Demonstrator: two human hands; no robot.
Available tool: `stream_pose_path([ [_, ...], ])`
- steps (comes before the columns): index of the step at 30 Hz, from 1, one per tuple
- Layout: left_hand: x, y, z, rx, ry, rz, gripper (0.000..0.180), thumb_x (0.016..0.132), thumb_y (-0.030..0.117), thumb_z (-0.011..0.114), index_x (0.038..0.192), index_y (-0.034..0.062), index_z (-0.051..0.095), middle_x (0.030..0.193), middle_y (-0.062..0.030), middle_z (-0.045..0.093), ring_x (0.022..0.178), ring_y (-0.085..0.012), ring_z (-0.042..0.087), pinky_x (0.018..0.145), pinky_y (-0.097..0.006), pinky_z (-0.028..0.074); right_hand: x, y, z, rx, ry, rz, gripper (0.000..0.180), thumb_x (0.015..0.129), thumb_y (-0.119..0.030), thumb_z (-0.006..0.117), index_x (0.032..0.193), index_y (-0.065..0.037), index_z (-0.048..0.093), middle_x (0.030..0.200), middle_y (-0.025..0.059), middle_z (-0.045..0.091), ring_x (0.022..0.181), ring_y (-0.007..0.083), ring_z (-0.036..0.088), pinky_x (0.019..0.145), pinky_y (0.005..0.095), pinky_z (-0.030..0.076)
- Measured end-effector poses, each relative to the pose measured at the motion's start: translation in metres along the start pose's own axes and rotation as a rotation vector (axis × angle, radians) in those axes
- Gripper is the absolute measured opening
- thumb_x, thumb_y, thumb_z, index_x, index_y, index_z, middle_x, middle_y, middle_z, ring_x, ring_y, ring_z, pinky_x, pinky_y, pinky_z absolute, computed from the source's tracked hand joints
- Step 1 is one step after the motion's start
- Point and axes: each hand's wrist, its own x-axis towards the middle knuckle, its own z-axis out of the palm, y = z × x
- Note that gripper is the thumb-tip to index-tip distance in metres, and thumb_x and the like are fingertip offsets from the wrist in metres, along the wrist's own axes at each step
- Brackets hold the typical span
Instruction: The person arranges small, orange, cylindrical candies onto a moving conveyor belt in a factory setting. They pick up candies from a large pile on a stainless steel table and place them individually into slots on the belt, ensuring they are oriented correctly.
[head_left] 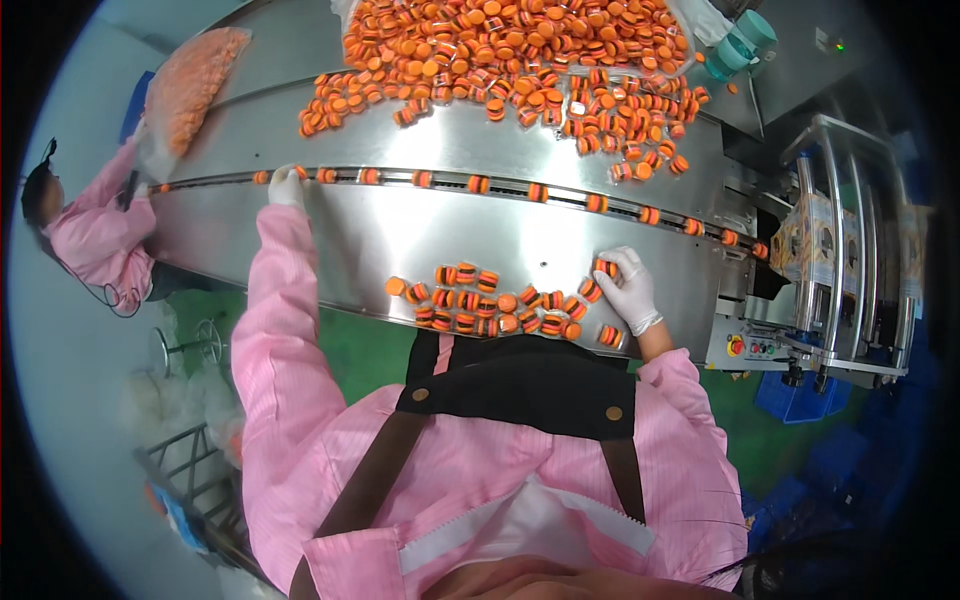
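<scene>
My left hand (287,187), in a white glove, reaches out to the narrow conveyor track (400,178). Its fingers are closed around a small orange burger-shaped candy (300,172) on the track. My right hand (631,286), gloved too, pinches another burger-shaped candy over the steel table (350,250). Beside it, near the table's front edge, lies a loose cluster of the same orange, red and dark layered candies (487,306). More candies (478,184) stand spaced out along the track, running towards the right.
A large heap of candies (500,50) covers the far side. At the right stands a packing machine (840,250) with printed film and a control panel (748,347). A co-worker (95,225) in pink works at the left by a full clear bag (195,90). A teal container (740,47) sits back right.
</scene>
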Motion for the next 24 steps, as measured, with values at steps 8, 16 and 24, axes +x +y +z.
stream_pose_path([
  [8, 0.031, -0.016, 0.023, 0.627, -0.279, -0.100, 0.030, 0.083, 0.008, 0.062, 0.112, 0.0004, 0.060, 0.097, -0.0101, 0.064, 0.080, -0.0189, 0.063, 0.065, -0.030, 0.053, 0.001, 0.000, 0.001, 0.002, 0.022, -0.040, 0.023, 0.077, -0.011, 0.069, 0.099, -0.007, 0.066, 0.095, 0.0090, 0.059, 0.077, 0.0214, 0.060, 0.068, 0.0297, 0.049],
  [16, -0.087, 0.022, 0.007, 0.661, -0.971, 0.608, 0.040, 0.076, 0.002, 0.062, 0.115, 0.0051, 0.059, 0.111, -0.0140, 0.061, 0.101, -0.0311, 0.058, 0.090, -0.037, 0.047, -0.001, -0.002, 0.000, -0.011, 0.010, -0.025, 0.022, 0.078, -0.011, 0.068, 0.099, -0.007, 0.065, 0.094, 0.0093, 0.060, 0.082, 0.0246, 0.061, 0.071, 0.0310, 0.049],
  [24, -0.227, 0.041, -0.004, 0.971, -1.350, 0.797, 0.037, 0.072, 0.004, 0.067, 0.108, 0.0078, 0.062, 0.113, -0.0122, 0.060, 0.103, -0.0329, 0.057, 0.090, -0.038, 0.048, -0.001, 0.001, 0.002, -0.015, 0.009, -0.013, 0.022, 0.078, -0.012, 0.068, 0.099, -0.008, 0.065, 0.095, 0.0088, 0.060, 0.080, 0.0236, 0.061, 0.069, 0.0301, 0.050],
])
